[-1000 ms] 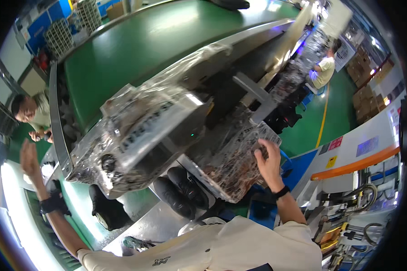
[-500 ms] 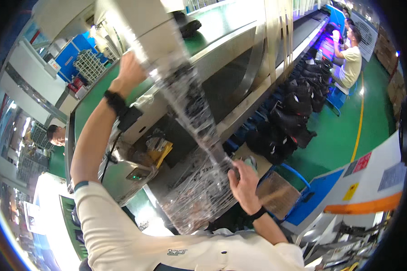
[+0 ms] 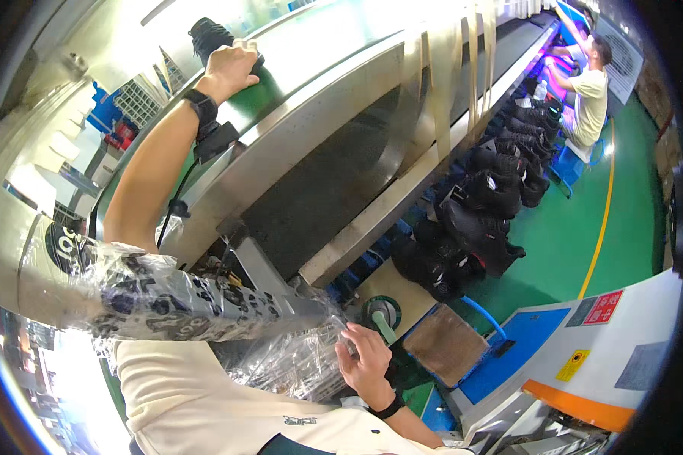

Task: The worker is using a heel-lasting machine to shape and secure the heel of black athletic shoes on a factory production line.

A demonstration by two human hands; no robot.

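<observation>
My left hand [image 3: 231, 72] reaches to the far left, its fingers curled over a black lace-up shoe [image 3: 209, 38] at the green conveyor belt. The hand hides part of the shoe. Lower down, my right hand [image 3: 366, 362] has bent fingers against the narrow end of a long pale machine arm [image 3: 197, 307] wrapped in clear, black-printed plastic film. Its thumb and fingertips meet the film there; the exact grip is partly hidden. The arm crosses in front of my left forearm and chest.
Beyond the metal-edged dark conveyor [image 3: 326, 174], several black shoes [image 3: 470, 220] stand in rows. A brown-topped stool [image 3: 446, 345] and a white machine panel with an orange edge [image 3: 584, 406] are at the right. A seated co-worker [image 3: 590, 95] works farther off.
My left hand has moved up and away, from beside the wrapped arm onto the black shoe. In the picture the wrapped arm has swung from upright to nearly level; my right hand stays by its end.
</observation>
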